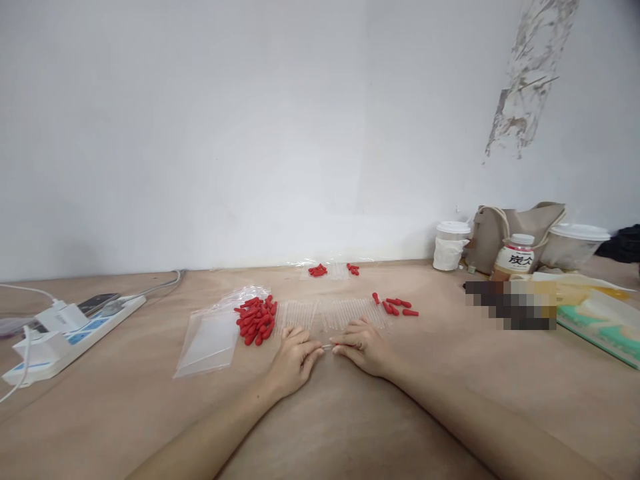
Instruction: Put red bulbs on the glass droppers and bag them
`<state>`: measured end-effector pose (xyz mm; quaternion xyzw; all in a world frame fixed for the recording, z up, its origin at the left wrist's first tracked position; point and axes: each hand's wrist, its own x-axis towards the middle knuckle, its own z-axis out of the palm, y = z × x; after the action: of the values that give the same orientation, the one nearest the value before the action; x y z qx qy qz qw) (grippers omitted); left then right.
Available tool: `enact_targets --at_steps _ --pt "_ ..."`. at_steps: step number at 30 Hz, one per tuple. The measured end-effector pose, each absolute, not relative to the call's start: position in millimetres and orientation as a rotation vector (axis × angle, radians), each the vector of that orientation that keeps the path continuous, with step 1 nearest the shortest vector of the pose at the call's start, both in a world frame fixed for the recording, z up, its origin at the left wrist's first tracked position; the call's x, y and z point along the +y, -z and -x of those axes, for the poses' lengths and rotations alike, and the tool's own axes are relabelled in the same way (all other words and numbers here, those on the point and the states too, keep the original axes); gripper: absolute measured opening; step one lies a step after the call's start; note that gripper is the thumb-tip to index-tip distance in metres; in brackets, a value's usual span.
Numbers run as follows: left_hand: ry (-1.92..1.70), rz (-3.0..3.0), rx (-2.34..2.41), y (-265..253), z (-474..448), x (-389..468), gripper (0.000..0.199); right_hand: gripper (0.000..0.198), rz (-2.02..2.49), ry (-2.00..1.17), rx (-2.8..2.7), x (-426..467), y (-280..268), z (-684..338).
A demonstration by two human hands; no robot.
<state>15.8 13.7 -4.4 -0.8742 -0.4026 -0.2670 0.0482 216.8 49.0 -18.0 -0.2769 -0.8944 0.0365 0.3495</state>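
1. Only a short part of the thin tube is seen; the left hand hides one end.
2. In the right hand, a red piece is almost covered.
3. Toward the left edge of the desk, the phone is partly behind the power strip.
4. Toward the right edge, pixelated blocks cover something.
5. Near the far right corner, a black item is cut off.

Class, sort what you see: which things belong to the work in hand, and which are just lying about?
Belong to the work: held thin tube, clear tubes in rows, red bulbs.
Lying about: power strip, beige bag, bottle, lidded cup.
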Motion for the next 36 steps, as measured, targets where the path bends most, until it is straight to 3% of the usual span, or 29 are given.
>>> enact_targets --at_steps 5,10,25,36 --pt "0.848 2.663 -1.278 3 -13 13 0.025 0.03 0.792 -0.228 -2.245 43 15 -221" --pt "0.876 2.664 -1.287 3 -13 12 0.025 0.011 0.835 -0.267 -2.199 38 11 -222" --pt "0.85 2.702 -1.224 3 -13 12 0.029 0.015 0.639 -0.282 -2.259 49 18 -220" --pt "0.951 2.707 -1.344 1 -17 16 0.028 0.023 0.767 -0.942 -1.835 48 19 -216"
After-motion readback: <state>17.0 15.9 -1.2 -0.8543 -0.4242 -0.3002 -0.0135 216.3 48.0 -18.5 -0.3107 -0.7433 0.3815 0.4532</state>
